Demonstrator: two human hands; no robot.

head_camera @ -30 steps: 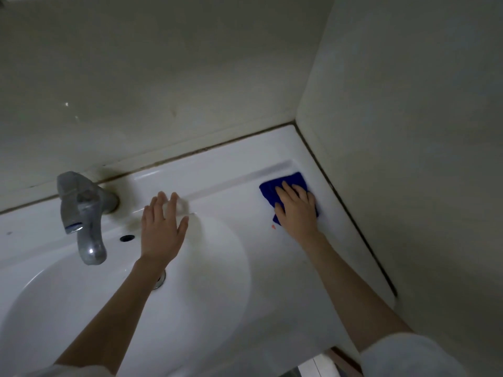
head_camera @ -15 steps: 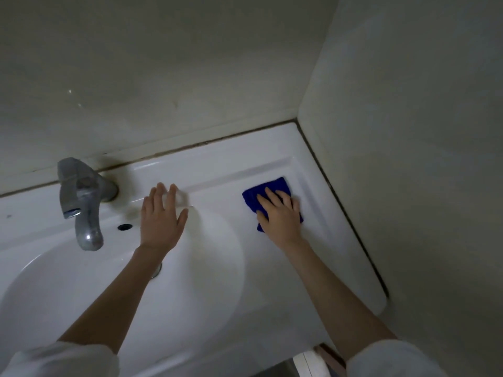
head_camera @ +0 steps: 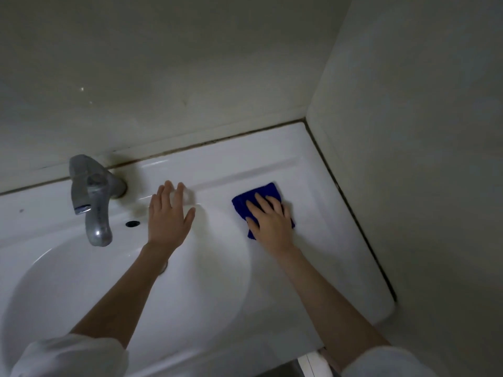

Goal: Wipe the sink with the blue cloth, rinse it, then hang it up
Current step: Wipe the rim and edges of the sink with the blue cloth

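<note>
A white sink [head_camera: 334,268] with an oval basin fills the lower part of the view. On its flat ledge to the right of the basin lies a folded blue cloth [head_camera: 262,192]. My right hand [head_camera: 272,223] lies flat on the cloth, fingers spread, pressing it to the ledge and covering its near half. My left hand [head_camera: 168,216] rests flat on the back rim of the basin, fingers apart, holding nothing.
A metal faucet [head_camera: 91,197] stands at the back left, its spout over the basin, with an overflow hole [head_camera: 132,223] beside it. Walls close the sink in behind and on the right. A white object [head_camera: 313,361] shows below the sink's front edge.
My right hand has slid the blue cloth leftward along the ledge, away from the right wall and nearer the basin. My left hand stays on the back rim.
</note>
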